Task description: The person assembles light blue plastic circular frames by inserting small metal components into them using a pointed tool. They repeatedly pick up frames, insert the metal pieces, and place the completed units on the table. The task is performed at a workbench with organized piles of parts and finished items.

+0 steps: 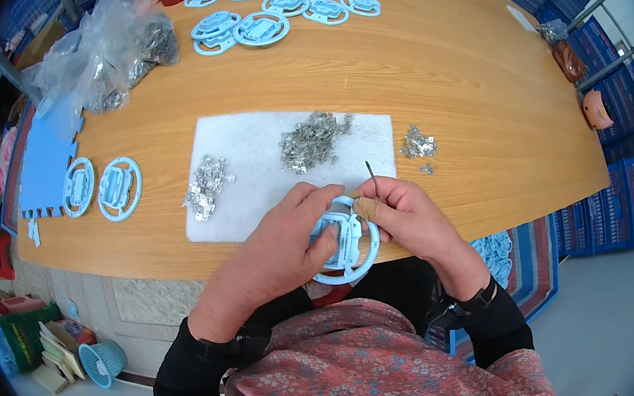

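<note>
Near the table's front edge my left hand [278, 238] is closed around a light blue plastic toy steering wheel [350, 245], held tilted in front of me. My right hand [410, 214] pinches a thin metal tool [371, 175] whose dark tip points up and away; whether it is tweezers cannot be made out. The right fingertips rest at the wheel's upper right rim, and any small part between them is hidden. Just beyond, a white felt mat [242, 136] carries a heap of small metal pieces [314, 143] and a brighter silver heap [206, 188].
Another small metal pile [418, 143] lies right of the mat. Two blue wheels [119, 189] sit at the left beside a blue foam mat [48, 164]. Clear plastic bags [109, 49] and several more wheels [262, 28] occupy the far side. Blue crates [602, 202] line the right.
</note>
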A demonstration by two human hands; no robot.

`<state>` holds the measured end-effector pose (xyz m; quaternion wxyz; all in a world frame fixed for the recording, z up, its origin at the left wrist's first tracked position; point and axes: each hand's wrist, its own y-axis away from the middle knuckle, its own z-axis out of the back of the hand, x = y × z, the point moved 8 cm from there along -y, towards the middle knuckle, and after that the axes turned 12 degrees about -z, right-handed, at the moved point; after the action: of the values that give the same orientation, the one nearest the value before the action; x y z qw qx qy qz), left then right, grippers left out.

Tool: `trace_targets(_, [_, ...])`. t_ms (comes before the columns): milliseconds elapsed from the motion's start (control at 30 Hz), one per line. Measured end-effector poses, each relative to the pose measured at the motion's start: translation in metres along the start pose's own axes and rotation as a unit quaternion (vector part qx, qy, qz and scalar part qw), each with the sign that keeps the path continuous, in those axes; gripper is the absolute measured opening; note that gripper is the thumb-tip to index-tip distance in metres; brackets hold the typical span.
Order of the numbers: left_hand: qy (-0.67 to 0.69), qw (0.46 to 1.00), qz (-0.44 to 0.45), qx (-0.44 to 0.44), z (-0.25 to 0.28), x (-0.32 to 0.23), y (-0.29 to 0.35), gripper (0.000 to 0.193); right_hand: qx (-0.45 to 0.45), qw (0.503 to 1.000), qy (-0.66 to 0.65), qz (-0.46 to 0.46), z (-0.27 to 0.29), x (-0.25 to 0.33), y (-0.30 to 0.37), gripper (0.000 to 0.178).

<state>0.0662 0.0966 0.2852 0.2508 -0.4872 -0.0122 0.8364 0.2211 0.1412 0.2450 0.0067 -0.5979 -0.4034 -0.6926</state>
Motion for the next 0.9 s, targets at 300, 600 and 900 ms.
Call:
trace_targets(300, [0.58, 0.788, 0.174, -0.115, -0.019, 0.034, 0.015, 0.041, -0.087, 0.979, 0.037, 0.179, -0.011, 0.028, 0.012, 0.015])
trace_targets(600, [0.566, 0.803, 0.162, -0.094, -0.027, 0.034, 0.017, 0.052, -0.106, 0.976, 0.125, 0.145, -0.024, 0.039, 0.01, 0.018])
trace_targets(900, [0.635, 0.746, 0.168, -0.112, -0.028, 0.031, 0.025, 0.047, -0.051, 0.987, 0.065, 0.141, -0.017, 0.043, 0.004, 0.016])
